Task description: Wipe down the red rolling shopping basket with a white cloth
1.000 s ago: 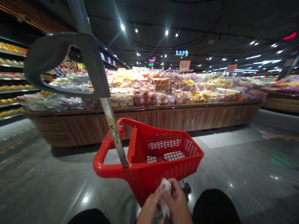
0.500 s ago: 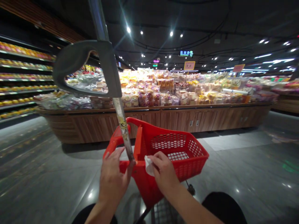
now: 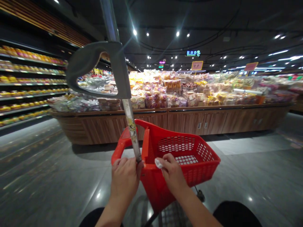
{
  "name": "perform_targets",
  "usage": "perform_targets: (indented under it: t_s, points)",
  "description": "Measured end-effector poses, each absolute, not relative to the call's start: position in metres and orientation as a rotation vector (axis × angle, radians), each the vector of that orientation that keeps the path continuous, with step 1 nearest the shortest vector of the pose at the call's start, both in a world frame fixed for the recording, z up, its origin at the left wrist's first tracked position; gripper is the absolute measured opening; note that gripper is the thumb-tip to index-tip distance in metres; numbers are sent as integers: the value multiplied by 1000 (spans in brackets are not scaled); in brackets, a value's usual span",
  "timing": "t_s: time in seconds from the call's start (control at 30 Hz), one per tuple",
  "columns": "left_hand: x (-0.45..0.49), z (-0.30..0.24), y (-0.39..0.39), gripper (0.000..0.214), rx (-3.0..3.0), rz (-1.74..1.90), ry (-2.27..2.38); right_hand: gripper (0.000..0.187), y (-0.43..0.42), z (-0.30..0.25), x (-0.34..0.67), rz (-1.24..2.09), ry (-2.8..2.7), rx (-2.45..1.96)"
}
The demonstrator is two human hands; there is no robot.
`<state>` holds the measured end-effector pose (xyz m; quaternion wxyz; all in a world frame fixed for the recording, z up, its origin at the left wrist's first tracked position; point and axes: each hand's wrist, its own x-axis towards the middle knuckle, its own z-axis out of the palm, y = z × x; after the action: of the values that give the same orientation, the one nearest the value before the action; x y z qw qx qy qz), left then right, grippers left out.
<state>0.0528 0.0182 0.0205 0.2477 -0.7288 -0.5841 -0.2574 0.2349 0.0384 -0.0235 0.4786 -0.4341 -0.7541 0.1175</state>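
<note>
A red plastic shopping basket on wheels stands in front of me, with nothing visible inside it. A metal pull rod rises from its near rim to a grey loop handle. My left hand rests on the basket's near rim at the foot of the rod, fingers curled over it. My right hand sits on the rim to the right, pinching a crumpled white tissue.
A long wooden display island piled with bagged baked goods runs across ahead. Shelves of packaged goods line the left wall. Price signs hang above. Glossy grey floor spreads all round. My dark trouser knees show at the bottom.
Both hands came up from my lap to the basket's near rim. The left settled and closed at the rod's foot. The view shifted left, so the basket sits further right.
</note>
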Motion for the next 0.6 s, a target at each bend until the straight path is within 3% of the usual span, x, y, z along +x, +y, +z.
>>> perform_targets:
  t_s: [0.6]
  points:
    - [55, 21, 14, 34, -1972, -684, -1635, 43, 24, -45, 228, 242, -1765, -1250]
